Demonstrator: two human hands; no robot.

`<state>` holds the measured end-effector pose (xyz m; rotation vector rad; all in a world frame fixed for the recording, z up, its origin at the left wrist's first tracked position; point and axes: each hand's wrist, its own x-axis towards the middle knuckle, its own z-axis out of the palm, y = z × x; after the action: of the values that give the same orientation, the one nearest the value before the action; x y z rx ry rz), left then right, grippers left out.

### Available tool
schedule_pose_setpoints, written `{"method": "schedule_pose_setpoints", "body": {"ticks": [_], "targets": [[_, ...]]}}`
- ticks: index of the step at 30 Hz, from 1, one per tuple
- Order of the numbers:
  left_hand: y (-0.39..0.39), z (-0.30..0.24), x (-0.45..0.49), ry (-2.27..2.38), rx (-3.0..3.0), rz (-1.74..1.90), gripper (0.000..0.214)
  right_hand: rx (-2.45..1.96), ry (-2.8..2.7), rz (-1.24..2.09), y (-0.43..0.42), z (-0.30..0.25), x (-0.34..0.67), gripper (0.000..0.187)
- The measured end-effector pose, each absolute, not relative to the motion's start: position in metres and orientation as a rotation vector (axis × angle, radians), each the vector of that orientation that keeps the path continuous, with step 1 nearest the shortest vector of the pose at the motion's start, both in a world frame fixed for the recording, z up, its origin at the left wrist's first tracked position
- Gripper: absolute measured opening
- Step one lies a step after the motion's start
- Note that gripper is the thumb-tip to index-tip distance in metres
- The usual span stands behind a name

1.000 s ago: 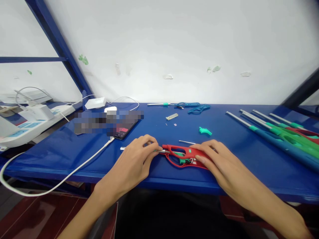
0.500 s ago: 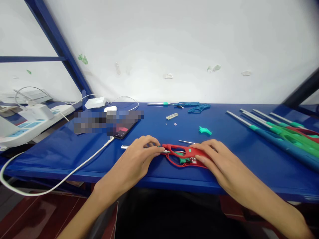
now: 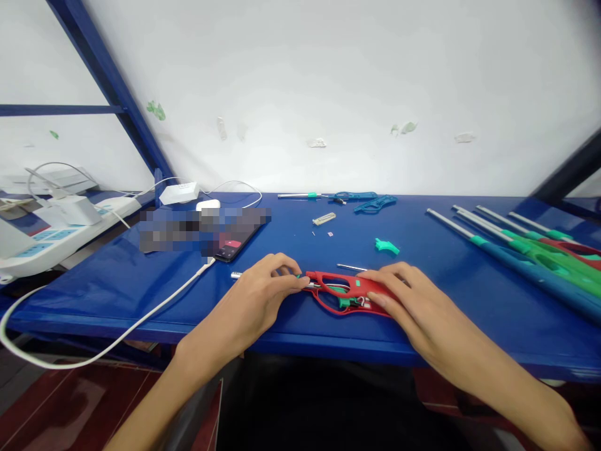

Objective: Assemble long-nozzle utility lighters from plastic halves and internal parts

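Observation:
A red stick lighter [image 3: 354,285] lies near the table's front edge, its casing parted so that a green trigger piece [image 3: 346,302] and thin wires show. My left hand [image 3: 267,285] pinches its metal tube [image 3: 235,275] where the tube meets the casing; a bit of green shows by the fingertips. My right hand [image 3: 399,288] is closed over the rear of the red casing, thumb and fingers pressing its sides. Just behind the casing lies a thin metal rod [image 3: 351,267], likely a screwdriver, partly hidden by my right hand. A loose green part [image 3: 387,246] lies farther back.
Several stick lighters [image 3: 516,250] lie at the right. An opened blue lighter [image 3: 357,196], a pale elongated part [image 3: 324,219] and tiny bits are at the back. A phone [image 3: 239,238] with a white cable [image 3: 154,313] and a power strip [image 3: 56,241] stand left.
My left hand and the metal tube have shifted very slightly right, toward the red casing. My right hand stays in place.

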<state>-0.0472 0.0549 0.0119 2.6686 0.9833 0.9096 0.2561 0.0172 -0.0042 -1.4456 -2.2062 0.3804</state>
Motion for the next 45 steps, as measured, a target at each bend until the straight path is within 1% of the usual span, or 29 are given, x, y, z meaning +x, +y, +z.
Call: {"method": "schedule_pose_setpoints", "body": {"ticks": [17,27,37,45], "targets": [[0.053,0.016,-0.045,0.983,2.692,0.844,0.035,-1.423,-2.212,0.355,0.017,-0.005,0.256,0.039],[0.051,0.02,-0.048,1.029,2.676,0.76,0.044,-1.404,-2.222,0.36,0.018,-0.006,0.257,0.04],[0.051,0.019,-0.049,1.038,2.649,0.728,0.042,-1.425,-2.205,0.356,0.017,-0.005,0.257,0.039],[0.053,0.024,-0.05,1.07,2.638,0.695,0.042,-1.389,-2.212,0.293,0.019,-0.005,0.258,0.04]]}}
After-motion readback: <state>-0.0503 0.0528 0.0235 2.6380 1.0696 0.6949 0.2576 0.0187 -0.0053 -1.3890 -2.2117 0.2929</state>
